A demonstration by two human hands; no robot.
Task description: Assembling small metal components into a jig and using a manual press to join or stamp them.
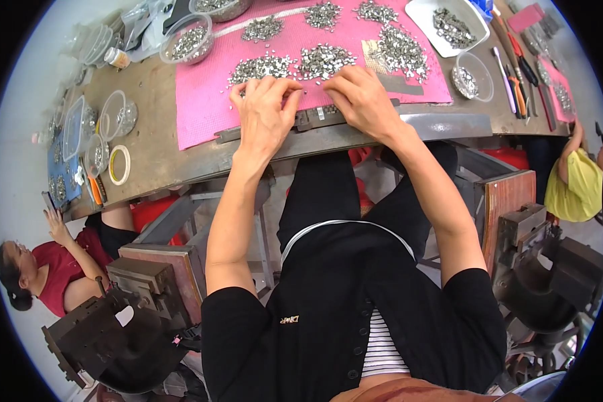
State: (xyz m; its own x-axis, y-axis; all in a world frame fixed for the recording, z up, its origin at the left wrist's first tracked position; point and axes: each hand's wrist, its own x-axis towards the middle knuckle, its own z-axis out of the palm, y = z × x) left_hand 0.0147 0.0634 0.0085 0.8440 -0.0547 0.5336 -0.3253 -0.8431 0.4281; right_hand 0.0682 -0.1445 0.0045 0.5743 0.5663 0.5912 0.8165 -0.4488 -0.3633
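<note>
Both of my hands work at the front edge of the pink mat. My left hand is closed, its fingers curled toward the thumb; whatever is in them is too small to name. Across a narrow gap, my right hand has its thumb and fingertips bent together over something I cannot make out. Between and below them lies a long, narrow metal jig along the table edge, partly covered by my hands. Just beyond my fingertips lie two heaps of small silvery metal pieces, a left heap and a right heap.
More metal pieces fill a round clear tub and a white tray. A small tub stands right, near pliers. Left are a tape roll and orange-handled tool. People sit at both sides.
</note>
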